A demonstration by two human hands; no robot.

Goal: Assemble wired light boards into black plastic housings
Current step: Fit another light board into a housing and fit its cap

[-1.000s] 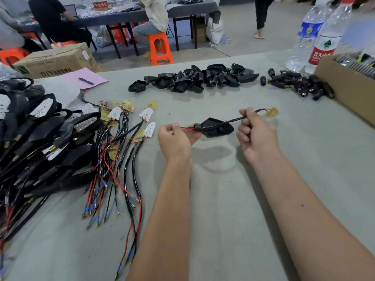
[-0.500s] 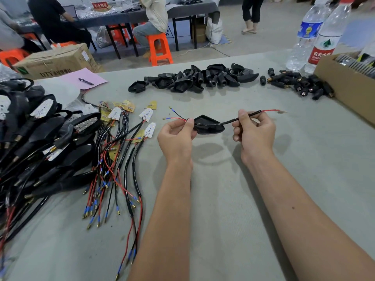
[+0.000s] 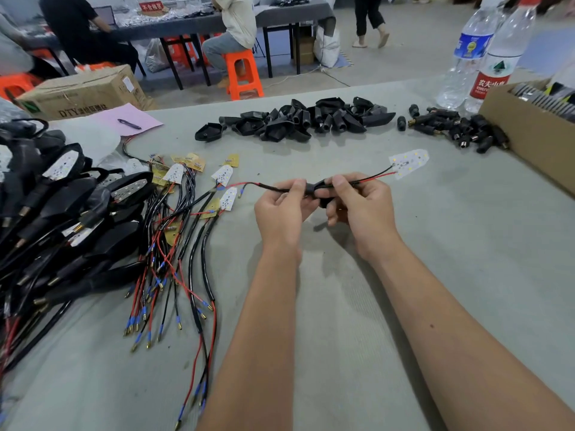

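Both hands meet over the middle of the grey table. My left hand (image 3: 281, 206) pinches the black sleeved cable (image 3: 273, 188) where it leaves a black plastic housing (image 3: 320, 194). My right hand (image 3: 361, 203) grips that housing, which its fingers mostly hide. Red and black wires run right from the housing to a white light board (image 3: 409, 163) hanging free above the table. The cable's red and blue ends (image 3: 244, 186) stick out to the left.
Wired light boards (image 3: 193, 213) lie loose at left, beside a heap of assembled housings (image 3: 62, 213). Empty black housings (image 3: 298, 119) and small black connectors (image 3: 457, 129) lie at the back. A cardboard box (image 3: 529, 141) and two water bottles (image 3: 479, 57) stand at right.
The hands have come together around the housing. The cable has slid left through the housing, and the white light board now shows at the right end of the wires.
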